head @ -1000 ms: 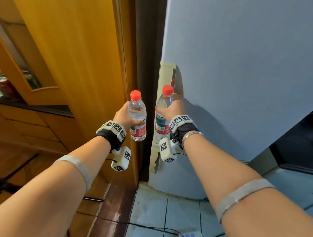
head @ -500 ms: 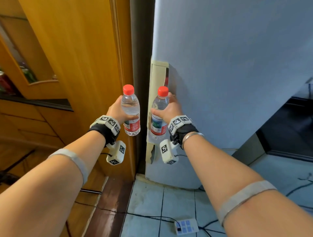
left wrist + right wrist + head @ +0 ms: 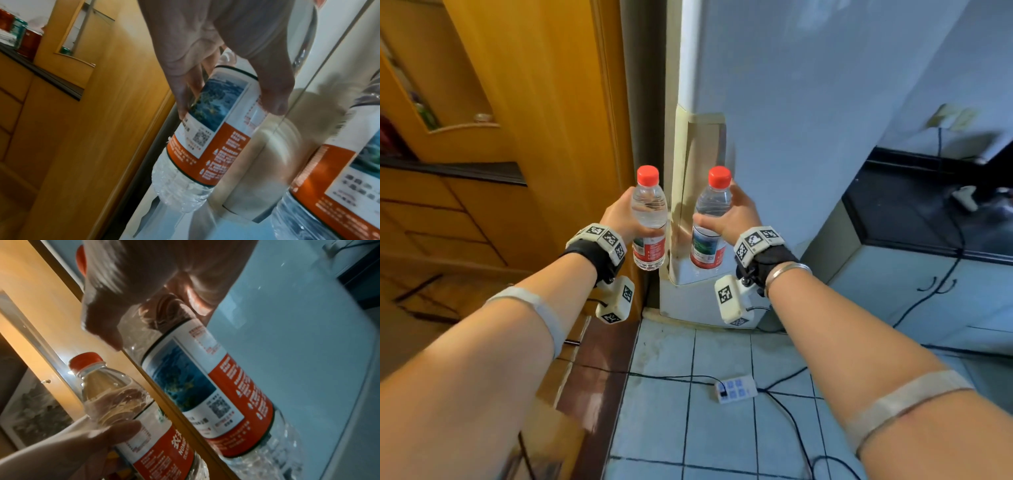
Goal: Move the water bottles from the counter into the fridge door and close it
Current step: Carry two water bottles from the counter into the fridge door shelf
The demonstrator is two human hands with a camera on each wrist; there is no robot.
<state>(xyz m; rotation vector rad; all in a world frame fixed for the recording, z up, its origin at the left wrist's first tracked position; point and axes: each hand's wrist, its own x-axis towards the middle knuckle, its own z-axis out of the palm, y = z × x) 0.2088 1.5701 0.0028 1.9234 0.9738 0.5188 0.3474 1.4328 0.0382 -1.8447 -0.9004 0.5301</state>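
Note:
Two clear water bottles with red caps and red-and-white labels are held upright, side by side, in front of the shut pale fridge door [image 3: 808, 102]. My left hand [image 3: 625, 219] grips the left bottle [image 3: 649, 219] around its middle; its fingers [image 3: 273, 97] wrap the label of that bottle [image 3: 211, 138]. My right hand [image 3: 738, 219] grips the right bottle [image 3: 710, 222], just in front of the cream door handle [image 3: 698, 154]. In the right wrist view the right bottle [image 3: 205, 386] is nearest, with the left bottle [image 3: 123, 402] beside it.
A tall wooden cabinet [image 3: 534, 102] stands close on the left, with a dark counter edge [image 3: 465, 169] beyond. A white power strip [image 3: 734, 389] and black cables lie on the tiled floor. A low white cabinet [image 3: 928, 284] stands at the right.
Both hands still hold their bottles upright. The view has tilted down and nearer the fridge, so more floor shows and the handle now lies right behind the bottles.

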